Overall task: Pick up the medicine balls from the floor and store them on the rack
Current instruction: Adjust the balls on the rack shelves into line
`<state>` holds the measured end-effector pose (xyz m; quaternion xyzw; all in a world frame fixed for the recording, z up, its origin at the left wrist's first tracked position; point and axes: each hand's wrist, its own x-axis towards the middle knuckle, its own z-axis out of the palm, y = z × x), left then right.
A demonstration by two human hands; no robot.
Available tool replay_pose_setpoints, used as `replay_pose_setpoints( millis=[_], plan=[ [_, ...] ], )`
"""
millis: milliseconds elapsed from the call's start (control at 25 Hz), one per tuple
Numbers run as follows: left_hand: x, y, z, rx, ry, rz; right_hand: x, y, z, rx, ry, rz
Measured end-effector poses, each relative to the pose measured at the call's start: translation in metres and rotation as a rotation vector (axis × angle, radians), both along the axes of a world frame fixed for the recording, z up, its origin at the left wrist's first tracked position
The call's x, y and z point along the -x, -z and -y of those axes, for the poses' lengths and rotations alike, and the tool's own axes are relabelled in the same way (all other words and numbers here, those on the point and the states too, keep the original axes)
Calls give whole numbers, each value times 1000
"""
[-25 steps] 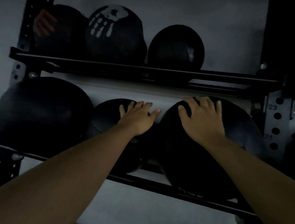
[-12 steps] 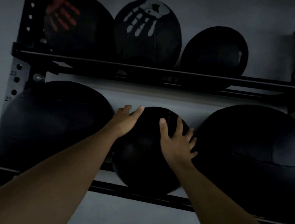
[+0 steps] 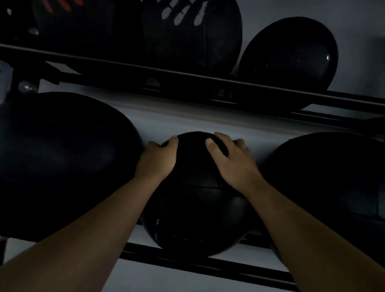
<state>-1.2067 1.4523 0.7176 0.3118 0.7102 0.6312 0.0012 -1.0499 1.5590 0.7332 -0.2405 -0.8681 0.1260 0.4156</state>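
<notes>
- The rack (image 3: 192, 81) fills the view: dark steel rails on two shelves against a pale wall, holed uprights at the left edge.
- Two big medicine balls flank the lower shelf, the large left ball (image 3: 53, 157) and the large right ball (image 3: 343, 194).
- On the upper shelf sit three more: the red-handprint ball (image 3: 81, 19), the white-handprint ball (image 3: 190, 27) and a plain ball (image 3: 290, 54).
- The middle ball (image 3: 195, 204), smaller, rests on the lower rails between the two big ones (seemingly touching the left one; the light is too dim to be sure).
- The left hand (image 3: 157, 161) cups its upper left side, and the right hand (image 3: 234, 165) lies spread over its top right; each grip is open-fingered, pressing on the ball, not closed round it.
- The step in hand looks like seating this ball; next calls for checking it sits steady on the rails, then letting go.
</notes>
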Motion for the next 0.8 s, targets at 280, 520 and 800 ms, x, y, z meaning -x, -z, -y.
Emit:
replay_pose_setpoints(
  millis=[280,520,800],
  plan=[
    [-15,8,11,-21,-2,-581,-3,19,7,-42,70,-154],
    [-12,16,8,-101,32,-494,3,25,4,-60,42,-300],
    [-30,19,12,-16,-85,-526,-5,20,-7,-7,-43,-207]
  ],
)
